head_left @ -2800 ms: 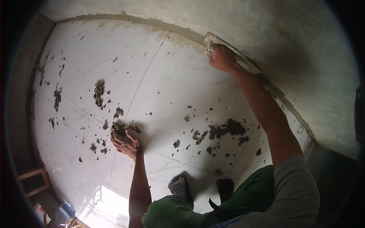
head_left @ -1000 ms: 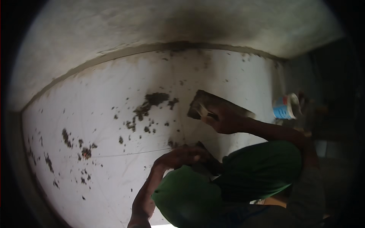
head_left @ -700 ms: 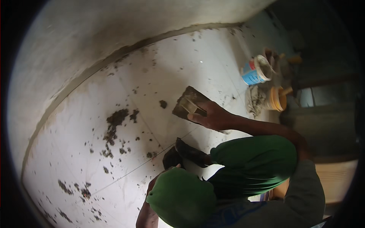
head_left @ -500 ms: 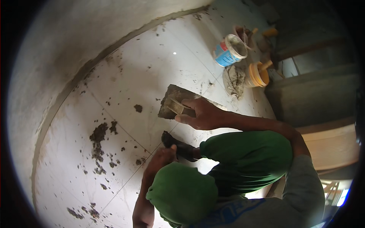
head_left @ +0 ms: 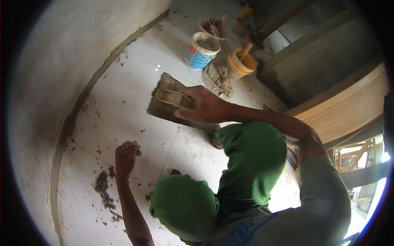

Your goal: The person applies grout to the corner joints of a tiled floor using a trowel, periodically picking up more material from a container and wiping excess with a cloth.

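A flat rectangular plastering float (head_left: pixel 157 105), dark and smeared with mortar, is gripped by its bar handle in my right hand (head_left: pixel 205 105). My thumb and fingers curl round the handle from the right, and the float is over the pale tiled floor (head_left: pixel 135 119). To the left, my left hand (head_left: pixel 126 159) is raised in a loose fist above the tiles, apart from the float; no object shows in it. Clumps of dark mortar (head_left: pixel 103 189) lie on the floor near my left forearm.
My green-trousered knees (head_left: pixel 254 164) rise close in front. A blue-and-white bucket (head_left: pixel 201 56), a yellow bucket with a handle sticking out (head_left: pixel 239 67), a crumpled cloth (head_left: pixel 217 80) and a tub of tools (head_left: pixel 211 28) stand farther off. A plastered wall (head_left: pixel 53 78) curves along the left.
My left hand has left my shoe and moved up and left. My right hand has carried the float left and farther forward. The whole view has shifted, with more showing at the right.
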Tool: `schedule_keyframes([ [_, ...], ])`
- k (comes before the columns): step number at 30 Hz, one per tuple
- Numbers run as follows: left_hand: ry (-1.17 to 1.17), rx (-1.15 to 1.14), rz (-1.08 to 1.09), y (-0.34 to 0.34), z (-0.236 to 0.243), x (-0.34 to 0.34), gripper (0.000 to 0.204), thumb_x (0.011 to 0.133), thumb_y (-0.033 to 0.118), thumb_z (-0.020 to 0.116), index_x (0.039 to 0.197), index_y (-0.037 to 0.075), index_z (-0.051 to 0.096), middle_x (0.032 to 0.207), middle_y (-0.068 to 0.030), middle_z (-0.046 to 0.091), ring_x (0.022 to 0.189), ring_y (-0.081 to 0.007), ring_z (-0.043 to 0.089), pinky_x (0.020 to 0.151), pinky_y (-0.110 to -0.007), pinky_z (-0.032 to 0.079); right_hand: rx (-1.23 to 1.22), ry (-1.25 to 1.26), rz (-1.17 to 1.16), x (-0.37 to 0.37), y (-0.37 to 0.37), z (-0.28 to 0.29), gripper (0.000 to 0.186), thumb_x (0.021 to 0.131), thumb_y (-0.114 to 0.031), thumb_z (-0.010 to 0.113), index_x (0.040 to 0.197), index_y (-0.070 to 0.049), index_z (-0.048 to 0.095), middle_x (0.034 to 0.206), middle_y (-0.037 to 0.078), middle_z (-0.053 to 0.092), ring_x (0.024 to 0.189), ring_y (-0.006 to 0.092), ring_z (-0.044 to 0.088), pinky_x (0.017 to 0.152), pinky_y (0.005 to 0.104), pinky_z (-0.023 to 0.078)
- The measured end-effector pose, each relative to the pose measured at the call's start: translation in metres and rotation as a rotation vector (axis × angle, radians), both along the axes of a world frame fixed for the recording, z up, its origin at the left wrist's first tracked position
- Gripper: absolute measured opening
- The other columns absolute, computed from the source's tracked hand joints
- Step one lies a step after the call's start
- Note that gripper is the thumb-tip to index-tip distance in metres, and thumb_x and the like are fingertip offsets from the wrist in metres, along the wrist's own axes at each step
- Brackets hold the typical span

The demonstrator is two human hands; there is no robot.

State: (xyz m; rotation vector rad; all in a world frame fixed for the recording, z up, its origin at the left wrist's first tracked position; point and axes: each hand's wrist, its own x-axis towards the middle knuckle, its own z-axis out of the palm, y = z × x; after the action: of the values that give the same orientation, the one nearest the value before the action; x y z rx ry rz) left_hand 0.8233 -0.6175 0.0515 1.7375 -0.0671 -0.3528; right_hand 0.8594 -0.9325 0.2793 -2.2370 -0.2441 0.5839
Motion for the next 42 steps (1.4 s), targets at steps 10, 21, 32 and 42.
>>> schedule_keyframes([
  [10, 0.055, -0.003, 0.116, -0.028, 0.026, 0.032, 0.03, 0.109, 0.024, 0.063, 0.104, -0.004, 0.071, 0.095, -0.0131, 0.077, 0.083, -0.0188, 0.075, 0.073, -0.031, 0.056, 0.203, -0.138, 0.172, 0.04, 0.025, -0.047, 0.055, 0.103, -0.025, 0.072, 0.144, 0.005, 0.052, 0.109, 0.022, 0.073, 0.106, 0.0292, 0.071, 0.094, 0.0446, 0.055],
  [21, 0.098, 0.176, 0.12, -0.031, 0.034, 0.065, 0.032, 0.109, 0.026, 0.064, 0.112, -0.004, 0.073, 0.09, -0.0113, 0.078, 0.09, -0.019, 0.076, 0.078, -0.029, 0.057, 0.48, 0.136, -0.114, 0.098, -0.021, -0.088, 0.033, 0.105, -0.028, 0.069, 0.124, -0.002, 0.061, 0.079, 0.001, 0.065, 0.067, 0.0078, 0.059, 0.062, 0.0296, 0.047],
  [32, 0.29, 0.312, 0.324, -0.101, 0.052, 0.073, 0.041, 0.11, 0.038, 0.064, 0.098, 0.0, 0.077, 0.054, 0.0008, 0.056, 0.045, -0.0081, 0.053, 0.045, -0.029, 0.042, 0.901, 0.33, -0.151, 0.163, -0.067, -0.112, 0.033, 0.113, -0.031, 0.06, 0.135, -0.007, 0.057, 0.086, -0.003, 0.065, 0.075, 0.0017, 0.055, 0.067, 0.0212, 0.044],
  [42, 0.212, 0.31, 0.288, -0.149, 0.061, 0.035, 0.064, 0.108, 0.052, 0.061, 0.076, -0.003, 0.071, 0.058, -0.0057, 0.058, 0.058, -0.0124, 0.054, 0.057, -0.036, 0.045, 0.981, 0.503, -0.354, 0.202, -0.073, -0.184, 0.043, 0.11, -0.047, 0.053, 0.115, -0.006, 0.063, 0.08, 0.003, 0.062, 0.069, 0.0162, 0.064, 0.062, 0.0349, 0.057],
])
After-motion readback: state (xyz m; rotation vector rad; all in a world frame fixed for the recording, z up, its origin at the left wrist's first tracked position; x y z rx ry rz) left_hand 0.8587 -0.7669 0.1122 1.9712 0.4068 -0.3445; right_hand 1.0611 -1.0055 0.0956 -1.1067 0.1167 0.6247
